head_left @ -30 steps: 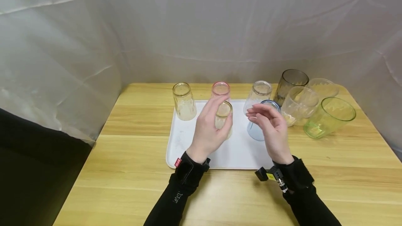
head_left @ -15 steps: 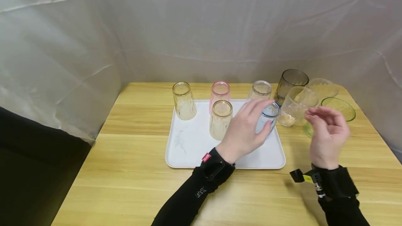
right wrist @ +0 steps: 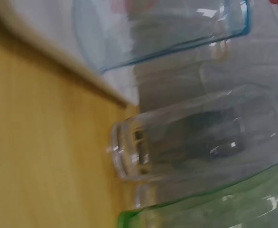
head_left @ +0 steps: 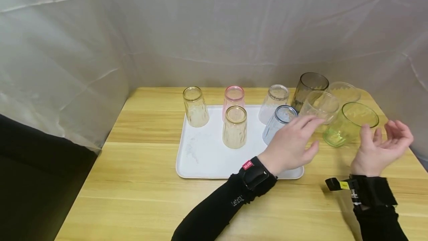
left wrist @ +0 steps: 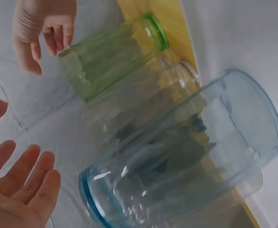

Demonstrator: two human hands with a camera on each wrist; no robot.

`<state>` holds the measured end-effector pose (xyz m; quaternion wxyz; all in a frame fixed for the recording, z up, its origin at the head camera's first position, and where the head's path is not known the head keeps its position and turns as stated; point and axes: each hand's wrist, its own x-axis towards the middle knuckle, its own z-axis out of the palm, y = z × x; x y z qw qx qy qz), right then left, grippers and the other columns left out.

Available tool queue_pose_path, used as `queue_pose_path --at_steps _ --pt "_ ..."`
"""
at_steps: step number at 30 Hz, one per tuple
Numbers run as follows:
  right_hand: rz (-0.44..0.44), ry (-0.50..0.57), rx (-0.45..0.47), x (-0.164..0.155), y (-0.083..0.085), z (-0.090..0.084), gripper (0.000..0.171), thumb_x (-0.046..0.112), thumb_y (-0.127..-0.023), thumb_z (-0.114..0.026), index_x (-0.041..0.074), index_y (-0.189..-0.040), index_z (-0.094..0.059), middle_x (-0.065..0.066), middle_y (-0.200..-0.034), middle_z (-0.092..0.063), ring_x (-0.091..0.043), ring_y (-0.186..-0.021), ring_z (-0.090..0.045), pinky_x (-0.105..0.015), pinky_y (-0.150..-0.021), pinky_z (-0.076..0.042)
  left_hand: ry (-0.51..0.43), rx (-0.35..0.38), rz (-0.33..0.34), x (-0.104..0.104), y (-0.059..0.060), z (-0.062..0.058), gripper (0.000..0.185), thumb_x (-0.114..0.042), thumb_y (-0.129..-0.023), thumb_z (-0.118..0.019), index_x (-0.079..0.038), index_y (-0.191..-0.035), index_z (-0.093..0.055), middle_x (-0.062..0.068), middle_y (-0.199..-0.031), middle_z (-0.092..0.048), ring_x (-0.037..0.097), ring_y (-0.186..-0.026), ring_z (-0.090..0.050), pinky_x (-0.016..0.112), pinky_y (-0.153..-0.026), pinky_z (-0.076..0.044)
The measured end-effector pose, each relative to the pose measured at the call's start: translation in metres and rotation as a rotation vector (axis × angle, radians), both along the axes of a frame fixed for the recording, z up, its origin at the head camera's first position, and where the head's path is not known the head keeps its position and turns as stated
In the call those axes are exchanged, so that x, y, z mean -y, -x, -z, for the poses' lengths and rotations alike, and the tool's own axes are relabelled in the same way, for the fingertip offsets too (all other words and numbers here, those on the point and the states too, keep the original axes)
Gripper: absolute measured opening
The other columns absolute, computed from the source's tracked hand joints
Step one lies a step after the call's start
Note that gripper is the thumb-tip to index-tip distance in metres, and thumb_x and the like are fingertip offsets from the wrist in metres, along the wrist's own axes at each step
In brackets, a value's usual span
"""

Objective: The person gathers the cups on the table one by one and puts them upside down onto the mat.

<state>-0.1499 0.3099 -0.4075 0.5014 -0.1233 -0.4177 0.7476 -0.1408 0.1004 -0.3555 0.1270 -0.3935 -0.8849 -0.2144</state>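
Five cups stand upturned on the tray at centre frame. Both hands are open and empty: left hand nears the clear cup, right hand beside the green cup, centre right. Next, probably, gripping one.

3 glasses stacked in frame: blue glass on the white tray, clear glass beside it, green glass lowest.

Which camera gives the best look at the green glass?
The head view: the green glass shows whole, upright on the table. The left wrist view shows most of it, tilted; the right wrist view only a blurred edge.
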Motion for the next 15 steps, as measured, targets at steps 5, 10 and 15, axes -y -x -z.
queue_pose_path --at_steps 5,10,15 --pt "-0.14 -0.035 0.126 -0.011 0.007 0.013 0.076 -0.02 -0.069 -0.076 0.011 -0.131 -0.045 -0.003 -0.129 -0.042 -0.014 -0.133 -0.035 -0.028 -0.123 -0.023 0.076 0.044 0.005 -0.007 0.0 0.005 0.054 -0.028 -0.1 -0.056 -0.018 -0.151 -0.043 -0.005 -0.152 -0.05 0.009 -0.138 -0.049 0.015 -0.116 -0.036" --pt "-0.239 -0.078 0.261 -0.018 0.014 0.021 0.088 -0.021 -0.07 -0.077 0.02 -0.138 -0.039 0.001 -0.139 -0.036 -0.01 -0.135 -0.033 -0.024 -0.119 -0.03 0.105 0.055 0.013 -0.007 -0.001 0.011 0.056 -0.03 -0.101 -0.056 -0.017 -0.153 -0.041 -0.004 -0.153 -0.049 0.008 -0.14 -0.047 0.016 -0.118 -0.033" --pt "-0.301 -0.069 0.284 -0.021 0.02 0.026 0.088 -0.025 -0.07 -0.075 0.019 -0.138 -0.039 0.003 -0.133 -0.039 -0.009 -0.128 -0.036 -0.024 -0.114 -0.036 0.112 0.079 0.04 -0.006 -0.002 0.015 0.058 -0.029 -0.1 -0.056 -0.016 -0.154 -0.039 -0.003 -0.153 -0.049 0.008 -0.139 -0.049 0.015 -0.115 -0.037"
